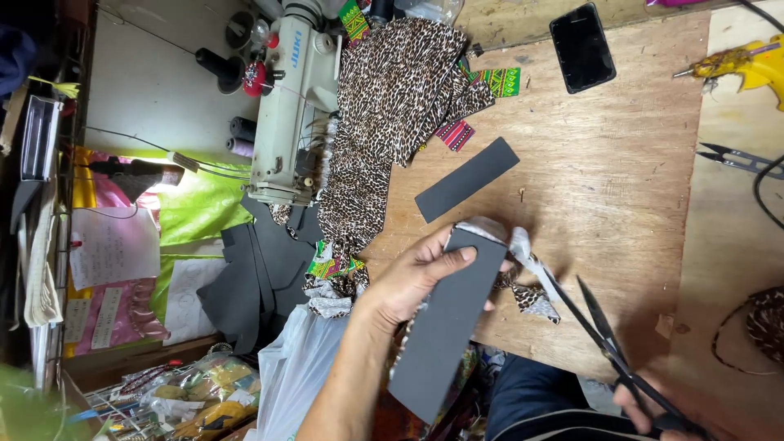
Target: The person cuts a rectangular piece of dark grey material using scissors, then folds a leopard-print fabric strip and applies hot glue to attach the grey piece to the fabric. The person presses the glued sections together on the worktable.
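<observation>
Left hand (412,278) grips one of two grey strips (447,322); right hand (653,408) closed on one pair of scissors (608,343)

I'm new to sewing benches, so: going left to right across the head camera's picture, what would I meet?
Pink papers → sewing machine → leopard-print fabric → left hand holding a grey strip → black phone → right hand's scissors → yellow glue gun.

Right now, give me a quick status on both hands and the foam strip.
Left hand grips grey foam strip, leopard fabric wrapped at its top. Right hand holds open scissors, blades beside the fabric edge. Second foam strip lies apart.
</observation>
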